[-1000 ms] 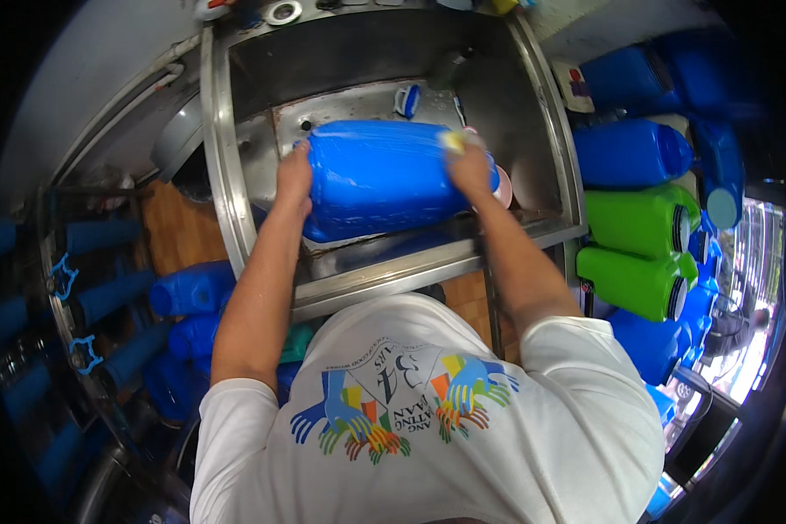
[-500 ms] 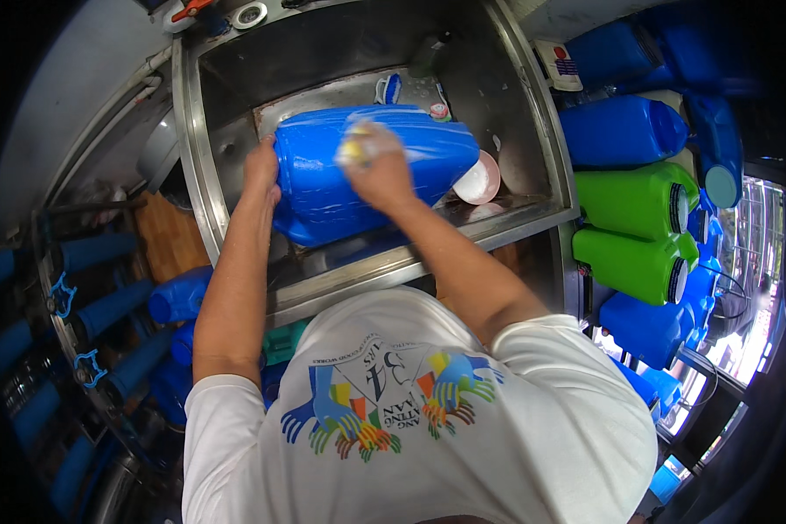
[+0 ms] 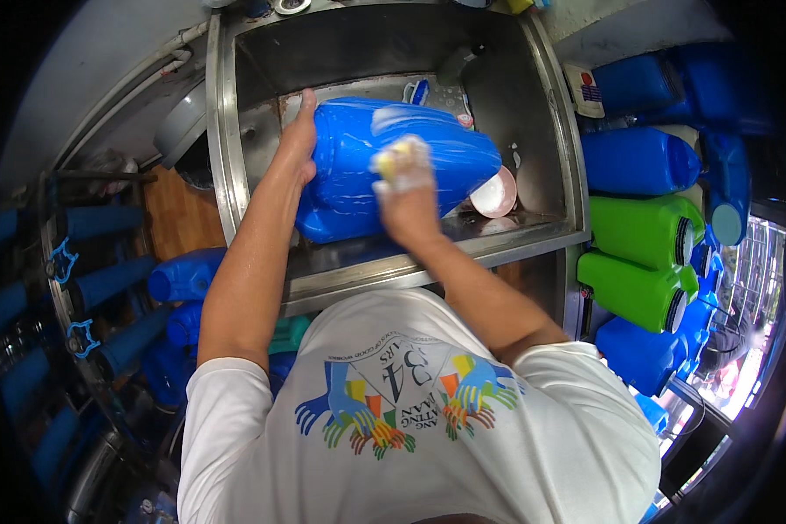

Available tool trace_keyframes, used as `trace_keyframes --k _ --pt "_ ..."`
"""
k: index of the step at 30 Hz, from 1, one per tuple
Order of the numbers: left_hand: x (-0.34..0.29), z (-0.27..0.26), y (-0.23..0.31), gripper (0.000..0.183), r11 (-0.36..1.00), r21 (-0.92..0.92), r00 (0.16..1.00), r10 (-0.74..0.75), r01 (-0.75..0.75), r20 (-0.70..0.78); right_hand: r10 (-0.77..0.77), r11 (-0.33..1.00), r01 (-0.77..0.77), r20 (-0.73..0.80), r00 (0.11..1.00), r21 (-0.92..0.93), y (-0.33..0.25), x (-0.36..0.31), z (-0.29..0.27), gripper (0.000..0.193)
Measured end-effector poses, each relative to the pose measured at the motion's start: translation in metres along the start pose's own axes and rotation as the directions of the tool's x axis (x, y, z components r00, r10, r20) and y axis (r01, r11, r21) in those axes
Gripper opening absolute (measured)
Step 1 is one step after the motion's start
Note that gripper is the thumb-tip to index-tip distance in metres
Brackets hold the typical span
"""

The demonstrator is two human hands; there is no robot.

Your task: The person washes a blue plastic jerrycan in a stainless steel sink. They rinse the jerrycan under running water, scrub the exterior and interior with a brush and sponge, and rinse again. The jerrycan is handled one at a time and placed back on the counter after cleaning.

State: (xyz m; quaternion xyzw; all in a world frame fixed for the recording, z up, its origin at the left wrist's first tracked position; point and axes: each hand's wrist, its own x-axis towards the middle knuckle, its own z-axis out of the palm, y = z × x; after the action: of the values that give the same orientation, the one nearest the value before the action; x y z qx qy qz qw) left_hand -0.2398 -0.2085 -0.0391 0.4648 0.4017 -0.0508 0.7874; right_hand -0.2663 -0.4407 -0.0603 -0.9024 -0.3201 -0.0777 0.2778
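A large blue plastic jerrycan (image 3: 341,205) lies on its side in a steel sink (image 3: 262,61), with white suds streaked over its upper face. At its left end my left hand (image 3: 302,144) grips the edge, the fingers partly hidden behind it. My right hand (image 3: 410,188), wet with foam, presses a yellow sponge (image 3: 396,159) onto the middle of the jerrycan. Beyond the jerrycan's right end sits a pink bowl (image 3: 495,194) holding something white and soapy. On the sink floor behind it is a blue and white brush (image 3: 417,92).
Stacked to the right of the sink are blue jerrycans (image 3: 637,162) and green ones (image 3: 633,288). A rack (image 3: 57,253) with blue containers stands at the left. The sink's steel front rim (image 3: 367,278) runs between me and the basin.
My view has shifted a little. The jerrycan has turned slightly, and my left hand has slid farther up its end. The sponge has moved a bit toward me across the surface.
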Motion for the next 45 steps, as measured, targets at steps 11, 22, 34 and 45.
trace_keyframes --k 11,22,34,45 --pt "-0.048 -0.009 -0.027 0.117 0.986 0.076 0.963 0.13 -0.151 0.236 0.523 0.823 -0.56 0.52 0.675 -0.101 0.188 0.088 -0.002 0.05" --pt "-0.007 -0.034 -0.025 0.069 0.991 0.011 0.982 0.129 -0.132 0.136 -0.246 0.953 0.262 -0.118 0.962 0.154 0.015 0.075 0.028 0.035" --pt "0.013 -0.026 -0.013 0.056 1.0 -0.01 0.998 0.002 -0.003 -0.059 0.932 -0.008 -0.889 0.325 0.159 0.458 0.251 -0.038 0.015 0.047" --pt "-0.045 0.045 0.017 0.122 0.991 -0.118 0.911 -0.007 0.061 0.412 -0.216 0.975 0.22 -0.106 0.971 0.033 -0.048 0.038 -0.041 0.051"
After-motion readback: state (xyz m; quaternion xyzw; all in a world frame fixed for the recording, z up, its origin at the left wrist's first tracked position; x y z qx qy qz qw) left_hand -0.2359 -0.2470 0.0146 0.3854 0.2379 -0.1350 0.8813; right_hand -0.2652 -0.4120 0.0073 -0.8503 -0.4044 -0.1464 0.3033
